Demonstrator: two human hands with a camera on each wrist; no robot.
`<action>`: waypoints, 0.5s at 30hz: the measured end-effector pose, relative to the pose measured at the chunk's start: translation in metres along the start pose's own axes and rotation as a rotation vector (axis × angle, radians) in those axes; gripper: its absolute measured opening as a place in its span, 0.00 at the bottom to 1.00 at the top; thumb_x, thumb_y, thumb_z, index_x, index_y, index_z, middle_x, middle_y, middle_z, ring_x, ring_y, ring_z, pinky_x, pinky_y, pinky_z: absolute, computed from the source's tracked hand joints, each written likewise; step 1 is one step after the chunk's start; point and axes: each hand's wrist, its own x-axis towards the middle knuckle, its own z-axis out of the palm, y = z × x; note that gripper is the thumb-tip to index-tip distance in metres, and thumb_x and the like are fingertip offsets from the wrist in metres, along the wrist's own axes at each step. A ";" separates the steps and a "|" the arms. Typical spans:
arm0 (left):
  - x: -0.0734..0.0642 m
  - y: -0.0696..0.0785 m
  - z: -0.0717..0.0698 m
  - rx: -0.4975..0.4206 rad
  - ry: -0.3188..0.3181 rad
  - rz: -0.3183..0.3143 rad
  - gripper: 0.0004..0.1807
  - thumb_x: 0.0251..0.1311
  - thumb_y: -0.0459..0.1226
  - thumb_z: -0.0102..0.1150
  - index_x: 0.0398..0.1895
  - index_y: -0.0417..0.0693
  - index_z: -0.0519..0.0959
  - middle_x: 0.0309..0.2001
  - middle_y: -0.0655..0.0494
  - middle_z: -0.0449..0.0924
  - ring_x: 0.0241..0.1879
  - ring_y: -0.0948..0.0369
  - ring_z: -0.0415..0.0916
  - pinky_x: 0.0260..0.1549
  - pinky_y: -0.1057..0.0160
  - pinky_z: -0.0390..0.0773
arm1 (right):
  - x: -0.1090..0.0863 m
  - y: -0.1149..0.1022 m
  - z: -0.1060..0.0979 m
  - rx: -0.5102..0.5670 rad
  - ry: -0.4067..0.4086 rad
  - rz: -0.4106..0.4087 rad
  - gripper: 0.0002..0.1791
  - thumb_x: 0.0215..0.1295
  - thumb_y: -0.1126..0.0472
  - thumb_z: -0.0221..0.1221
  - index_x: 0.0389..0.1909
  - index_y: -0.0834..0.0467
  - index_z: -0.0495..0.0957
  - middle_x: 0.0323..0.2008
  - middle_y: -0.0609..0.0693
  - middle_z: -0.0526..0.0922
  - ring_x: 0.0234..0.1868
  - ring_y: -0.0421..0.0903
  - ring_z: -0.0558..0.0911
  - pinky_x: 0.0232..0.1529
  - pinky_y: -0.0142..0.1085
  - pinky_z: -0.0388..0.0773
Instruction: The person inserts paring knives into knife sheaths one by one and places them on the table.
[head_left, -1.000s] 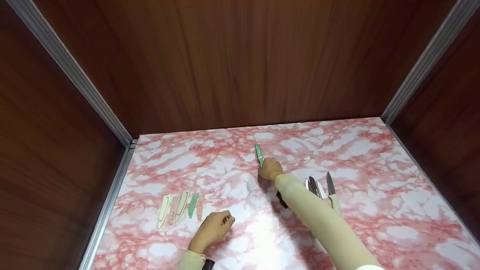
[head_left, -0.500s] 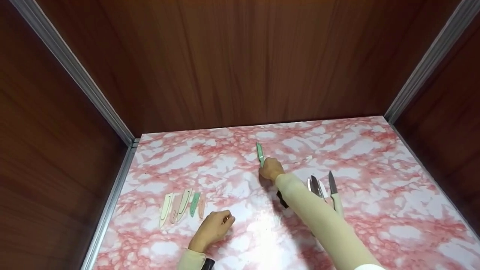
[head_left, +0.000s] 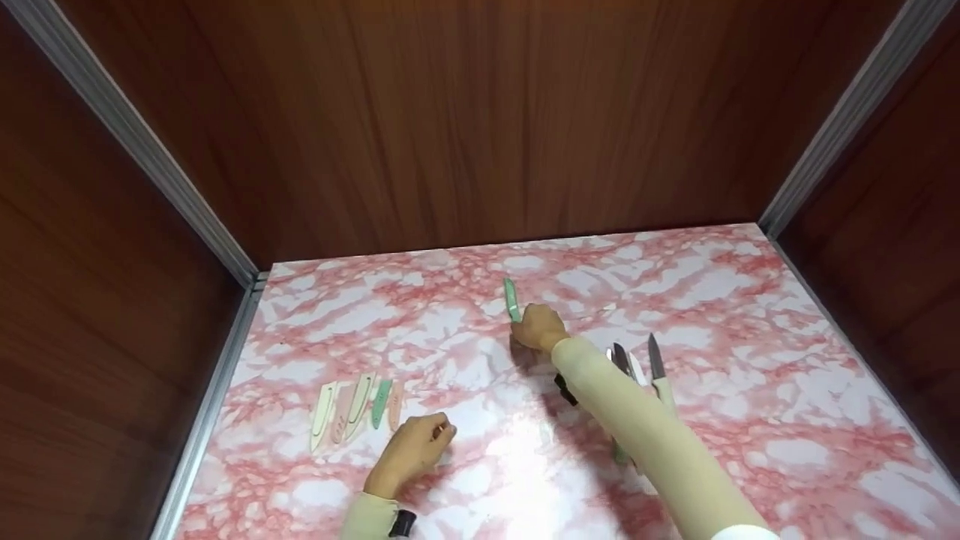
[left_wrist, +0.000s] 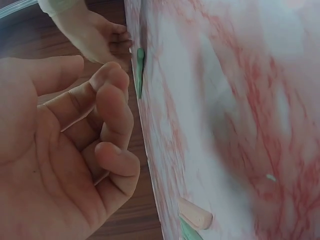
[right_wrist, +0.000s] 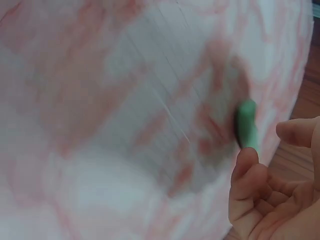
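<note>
I find the green knife (head_left: 511, 295) just beyond my right hand (head_left: 538, 328), liable to skew if a fingertip catches it, slim and pale-banded, seemingly ungripped though the wrist view blurs, that thumb and fingers apart, while my left hand (head_left: 412, 445), loosely curled, holds nothing near the peach sheath (head_left: 396, 405).

left hand (head_left: 411, 450): slightly nearer peach sheath (head_left: 395, 406) | green handle (head_left: 620, 453): shows more beside right sleeve (head_left: 654, 429)

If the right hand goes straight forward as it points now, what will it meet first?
Most likely the green knife, just ahead of the right hand; whether they touch, I cannot tell.
</note>
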 end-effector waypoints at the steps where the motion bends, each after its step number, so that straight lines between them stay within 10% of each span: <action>1: 0.000 -0.001 -0.001 0.012 0.002 -0.007 0.11 0.67 0.39 0.50 0.27 0.47 0.77 0.18 0.66 0.70 0.17 0.68 0.65 0.21 0.65 0.68 | -0.002 -0.001 -0.004 -0.013 -0.003 -0.011 0.14 0.63 0.53 0.54 0.26 0.59 0.77 0.24 0.52 0.78 0.26 0.47 0.75 0.29 0.41 0.73; 15: 0.006 -0.016 -0.015 0.205 0.130 -0.117 0.09 0.64 0.39 0.54 0.25 0.49 0.74 0.23 0.58 0.69 0.23 0.62 0.66 0.24 0.60 0.68 | -0.039 0.033 -0.044 -0.179 0.075 -0.068 0.18 0.65 0.51 0.53 0.23 0.61 0.76 0.33 0.62 0.82 0.36 0.60 0.81 0.36 0.52 0.76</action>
